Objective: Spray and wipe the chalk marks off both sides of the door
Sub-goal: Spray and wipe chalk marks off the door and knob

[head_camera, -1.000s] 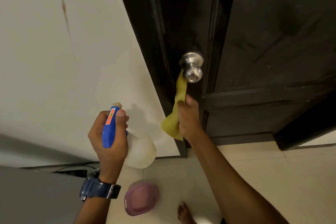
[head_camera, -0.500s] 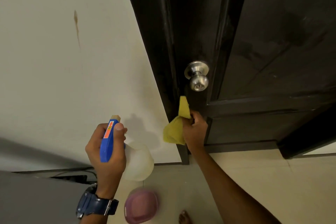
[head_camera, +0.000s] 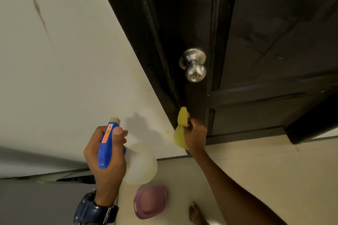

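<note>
A dark, nearly black panelled door (head_camera: 274, 33) fills the upper right, with a steel knob (head_camera: 194, 68) on its left stile. My right hand (head_camera: 195, 135) grips a crumpled yellow cloth (head_camera: 181, 128) against the door's edge, well below the knob. My left hand (head_camera: 108, 159) holds a spray bottle (head_camera: 139, 164) with a blue trigger head and a white body, nozzle up, in front of the wall and left of the door. No chalk marks show clearly on the dark surface; faint smears lie across the upper panel.
A pale wall (head_camera: 64, 78) with a brown streak stands left of the door frame. On the tiled floor (head_camera: 256, 170) lies a purple lidded container (head_camera: 150, 201) near my bare foot (head_camera: 195, 213). A grey surface (head_camera: 36, 204) occupies the lower left.
My right hand has drawn the yellow cloth down the door's edge, from just under the knob to well below it. The spray bottle has stayed about where it was.
</note>
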